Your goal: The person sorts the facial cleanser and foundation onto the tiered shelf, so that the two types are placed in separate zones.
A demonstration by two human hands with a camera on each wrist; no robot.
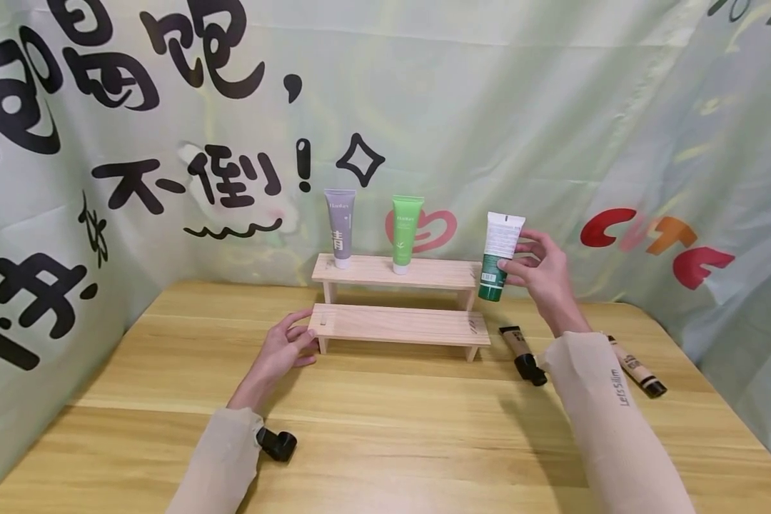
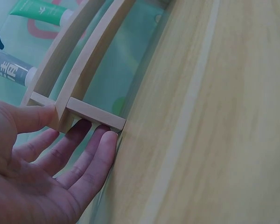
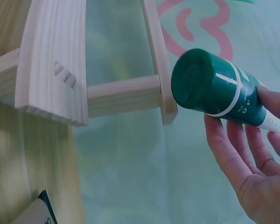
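Observation:
My right hand (image 1: 547, 270) pinches a white and dark green squeeze tube (image 1: 502, 246) between thumb and fingers. The tube tilts, cap down, beside the right end of the upper tier; in the right wrist view its green cap (image 3: 192, 79) points toward the rack. With its thumb on top and fingers against the end leg, my left hand (image 1: 281, 348) grips the left end of the two-tier wooden rack (image 1: 395, 325). On the upper tier a purple tube (image 1: 340, 225) and a light green tube (image 1: 405, 230) stand upright on their caps.
Right of the rack, a beige tube with a black cap (image 1: 520, 353) lies on the wooden table (image 1: 385, 435). Another beige tube (image 1: 639, 368) lies beyond my right forearm. A printed cloth backdrop (image 1: 520, 107) hangs behind and at both sides.

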